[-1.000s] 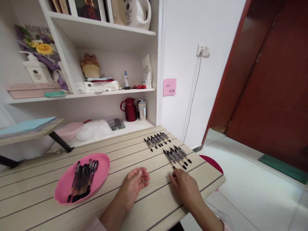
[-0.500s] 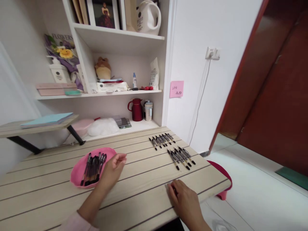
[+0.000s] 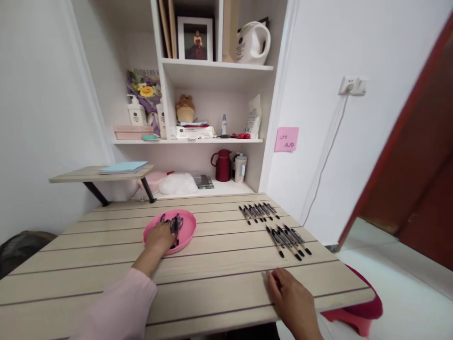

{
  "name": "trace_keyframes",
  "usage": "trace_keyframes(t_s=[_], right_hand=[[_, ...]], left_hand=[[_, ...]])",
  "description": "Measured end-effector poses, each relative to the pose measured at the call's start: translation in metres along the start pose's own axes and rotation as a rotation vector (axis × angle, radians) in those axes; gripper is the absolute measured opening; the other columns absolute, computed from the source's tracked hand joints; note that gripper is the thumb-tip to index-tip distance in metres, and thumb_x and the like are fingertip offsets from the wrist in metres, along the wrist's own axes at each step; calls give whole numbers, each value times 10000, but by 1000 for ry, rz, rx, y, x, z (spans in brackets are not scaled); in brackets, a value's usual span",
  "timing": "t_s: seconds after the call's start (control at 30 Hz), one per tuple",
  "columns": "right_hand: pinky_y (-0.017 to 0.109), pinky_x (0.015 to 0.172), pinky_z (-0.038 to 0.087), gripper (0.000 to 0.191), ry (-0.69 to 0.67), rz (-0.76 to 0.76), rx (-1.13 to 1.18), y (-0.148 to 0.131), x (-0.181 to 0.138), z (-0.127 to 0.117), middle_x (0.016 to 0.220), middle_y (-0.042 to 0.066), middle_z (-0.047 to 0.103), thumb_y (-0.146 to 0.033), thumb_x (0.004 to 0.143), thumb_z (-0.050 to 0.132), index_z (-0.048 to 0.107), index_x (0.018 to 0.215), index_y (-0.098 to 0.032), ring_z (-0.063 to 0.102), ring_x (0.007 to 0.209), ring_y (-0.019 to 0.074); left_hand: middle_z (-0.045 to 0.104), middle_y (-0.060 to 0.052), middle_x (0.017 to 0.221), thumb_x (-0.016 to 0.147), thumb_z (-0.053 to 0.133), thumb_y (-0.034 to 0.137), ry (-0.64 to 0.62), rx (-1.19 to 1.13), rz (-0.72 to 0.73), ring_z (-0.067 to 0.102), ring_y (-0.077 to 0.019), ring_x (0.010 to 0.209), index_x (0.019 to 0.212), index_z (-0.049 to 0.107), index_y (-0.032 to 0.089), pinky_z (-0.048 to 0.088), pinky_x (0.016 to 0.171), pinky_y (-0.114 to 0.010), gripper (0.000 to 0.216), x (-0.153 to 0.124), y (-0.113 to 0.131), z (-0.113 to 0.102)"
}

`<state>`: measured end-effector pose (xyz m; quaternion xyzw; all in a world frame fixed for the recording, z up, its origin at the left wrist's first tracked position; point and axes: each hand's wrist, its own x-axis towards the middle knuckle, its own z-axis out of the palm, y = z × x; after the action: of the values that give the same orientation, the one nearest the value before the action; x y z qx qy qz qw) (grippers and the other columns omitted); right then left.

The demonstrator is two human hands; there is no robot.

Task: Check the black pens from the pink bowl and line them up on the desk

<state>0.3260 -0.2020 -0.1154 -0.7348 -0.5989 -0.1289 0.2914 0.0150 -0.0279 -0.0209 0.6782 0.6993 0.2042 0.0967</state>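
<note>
A round pink plate [image 3: 190, 230] on the left of the table holds several dark-capped pens [image 3: 177, 224]. My left hand [image 3: 160, 238] reaches into it, fingers curled down around pens; its fingertips are partly hidden, so how many it grips cannot be made out. At the table's front edge rests my right hand [image 3: 292, 297], loosely curled with nothing visible in it. Beyond that hand, clear-barrelled pens with black caps lie side by side in two groups, a back row [image 3: 258, 213] and a nearer row [image 3: 288, 242].
The striped wooden table [image 3: 212, 274] ends at the right beside a red stool [image 3: 364, 307]. A small raised shelf [image 3: 76, 174] with blue paper stands at the back left. Behind are white shelves with a red jug [image 3: 223, 165] and a pale cup [image 3: 240, 168].
My left hand has moved from above the plate's right side down onto the pens in it, and its fingers have closed. My right hand stays at the table edge. The view has turned left.
</note>
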Motion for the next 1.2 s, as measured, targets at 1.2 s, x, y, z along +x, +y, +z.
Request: trace_keyframes(t_s=[1.2], right_hand=[[143, 350, 294, 422, -114, 713, 1686, -80, 156, 60, 593, -56, 557, -512, 652, 595, 463, 898, -195, 487, 436, 63]], left_hand=[[469, 78, 469, 692, 573, 452, -787, -1448, -100, 257, -25, 257, 857, 514, 194, 164, 288, -171, 312, -57, 119, 108]])
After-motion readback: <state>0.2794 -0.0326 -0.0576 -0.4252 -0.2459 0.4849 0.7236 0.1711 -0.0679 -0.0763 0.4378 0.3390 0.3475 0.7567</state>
